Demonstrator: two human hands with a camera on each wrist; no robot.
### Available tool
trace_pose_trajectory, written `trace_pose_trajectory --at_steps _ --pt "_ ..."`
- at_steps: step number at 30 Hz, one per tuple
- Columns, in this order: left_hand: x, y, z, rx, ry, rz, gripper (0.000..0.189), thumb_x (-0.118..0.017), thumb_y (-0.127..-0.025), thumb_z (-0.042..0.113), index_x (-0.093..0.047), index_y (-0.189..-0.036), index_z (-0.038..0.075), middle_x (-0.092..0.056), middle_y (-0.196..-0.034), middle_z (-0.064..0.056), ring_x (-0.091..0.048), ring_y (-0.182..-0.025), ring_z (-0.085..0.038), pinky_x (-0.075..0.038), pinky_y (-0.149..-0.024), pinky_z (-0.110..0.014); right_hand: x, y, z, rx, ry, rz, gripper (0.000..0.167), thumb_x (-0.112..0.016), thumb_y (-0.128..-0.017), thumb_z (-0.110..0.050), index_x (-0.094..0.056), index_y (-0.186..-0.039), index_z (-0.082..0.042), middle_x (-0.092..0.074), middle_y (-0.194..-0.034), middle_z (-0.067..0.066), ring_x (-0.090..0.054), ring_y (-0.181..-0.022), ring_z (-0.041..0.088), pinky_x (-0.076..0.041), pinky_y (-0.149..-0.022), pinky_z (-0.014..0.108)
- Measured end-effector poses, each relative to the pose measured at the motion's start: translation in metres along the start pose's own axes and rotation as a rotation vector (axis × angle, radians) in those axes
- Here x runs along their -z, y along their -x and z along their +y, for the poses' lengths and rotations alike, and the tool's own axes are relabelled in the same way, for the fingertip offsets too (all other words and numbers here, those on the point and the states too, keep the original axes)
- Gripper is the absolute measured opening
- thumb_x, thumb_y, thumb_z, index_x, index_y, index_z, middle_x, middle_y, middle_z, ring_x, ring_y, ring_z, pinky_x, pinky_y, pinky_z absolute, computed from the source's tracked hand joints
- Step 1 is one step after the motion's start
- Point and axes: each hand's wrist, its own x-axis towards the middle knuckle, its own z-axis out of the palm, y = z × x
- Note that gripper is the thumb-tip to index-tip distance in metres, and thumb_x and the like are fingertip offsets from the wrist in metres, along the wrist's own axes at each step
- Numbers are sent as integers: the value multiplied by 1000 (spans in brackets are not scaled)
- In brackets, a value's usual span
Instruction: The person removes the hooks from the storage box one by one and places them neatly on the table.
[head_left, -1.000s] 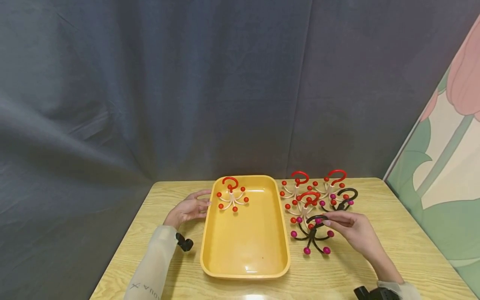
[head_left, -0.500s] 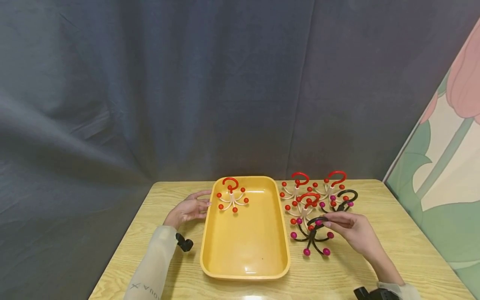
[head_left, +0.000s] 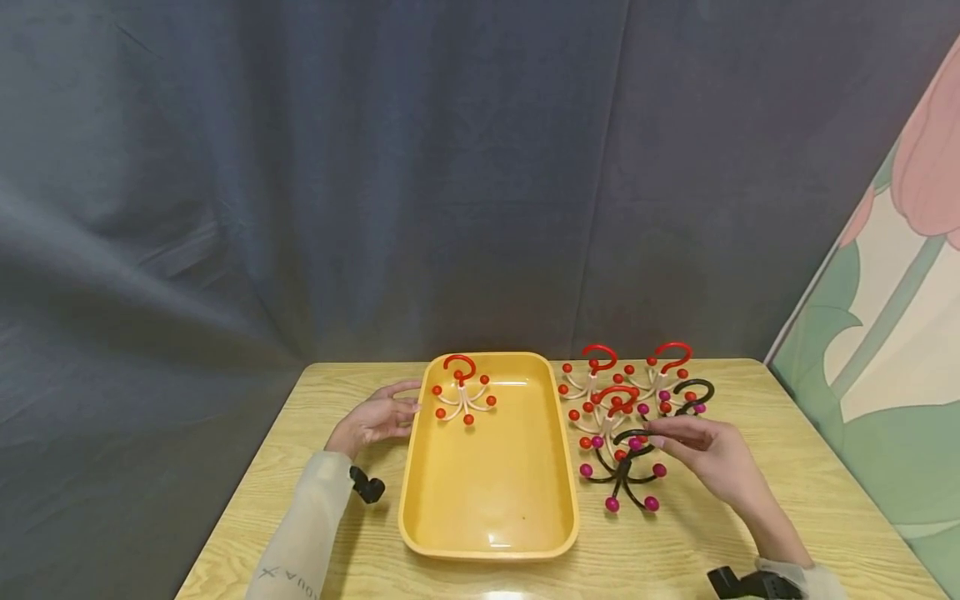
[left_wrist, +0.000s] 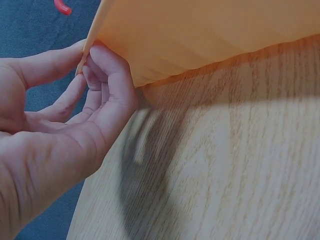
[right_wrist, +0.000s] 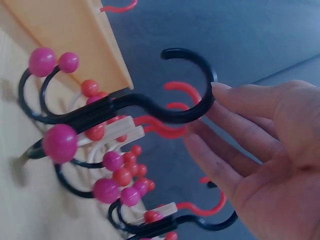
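Note:
My left hand (head_left: 373, 423) pinches the left rim of the yellow tray (head_left: 487, 483); the left wrist view shows the fingers (left_wrist: 112, 75) on both sides of the tray's wall. A black claw hanger (head_left: 624, 468) with pink balls on its arm ends stands on the table right of the tray. My right hand (head_left: 716, 462) is at its hook, thumb and fingertips against the curve in the right wrist view. Inside the tray, at the back left, stands a white claw hanger (head_left: 463, 400) with a red hook and red balls.
Several more claw hangers crowd behind the right hand: a white-and-red one (head_left: 611, 423) overlapping the black one, two more at the back, and a second black one (head_left: 693, 392). A dark curtain (head_left: 450, 208) hangs behind the wooden table (head_left: 795, 467).
Little has changed. The left hand stays on the tray's rim and the right hand stays at the black claw hanger's hook, its fingers slightly farther to the right.

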Motion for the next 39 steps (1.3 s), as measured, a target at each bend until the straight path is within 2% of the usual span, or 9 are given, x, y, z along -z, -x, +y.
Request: trace_pose_trajectory --at_steps 5,11,16,20,25,32,39 --pt "0 1 1 1 -4 -7 69 -59 -102 -2 -32 -164 11 -73 -120 -9 -73 -102 -18 -62 -87 -39 4 -3 -15 43 2 15 26 -79 -95 -22 -79 -119 -10 -80 -115 12 -71 -93 -9 -57 -78 15" --pt "1 2 2 -4 1 -15 69 -59 -102 -2 -31 -164 10 -72 -123 -11 -73 -105 -18 -62 -89 -40 2 -11 -41 70 -21 19 23 -78 -96 -26 -80 -116 -15 -80 -112 4 -74 -91 -4 -59 -76 18" --pt "2 3 2 -1 4 -11 69 -59 -102 -2 -31 -164 10 -74 -121 -9 -74 -103 -18 -62 -89 -40 -4 -20 -63 131 -61 2 22 -78 -96 -25 -80 -115 -14 -79 -114 11 -73 -93 -4 -59 -78 18" --pt "1 3 1 -2 -4 -8 68 -59 -103 -2 -32 -164 11 -74 -120 -9 -74 -102 -17 -63 -87 -39 -12 -29 -79 171 -130 -22 24 -77 -96 -22 -79 -117 -11 -80 -114 13 -74 -92 -3 -61 -78 20" --pt "2 4 1 -4 -17 -16 68 -58 -103 -1 -30 -164 10 -73 -122 -11 -73 -103 -17 -62 -88 -39 -24 -41 -96 214 -217 -61 22 -78 -95 -19 -80 -114 -8 -80 -113 13 -77 -91 6 -61 -80 21" --pt "1 3 4 0 -52 8 67 -58 -103 -1 -32 -163 11 -72 -123 -12 -74 -100 -17 -62 -84 -37 -41 -66 -125 280 -251 -115 19 -79 -95 -17 -80 -112 -11 -80 -112 11 -79 -94 14 -62 -80 23" --pt "-1 2 5 8 -53 2 67 -59 -103 -1 -33 -163 10 -71 -122 -12 -73 -98 -17 -61 -83 -36 -63 -89 -145 303 -299 -173 18 -80 -94 -16 -81 -111 -10 -80 -111 10 -78 -97 24 -61 -82 23"
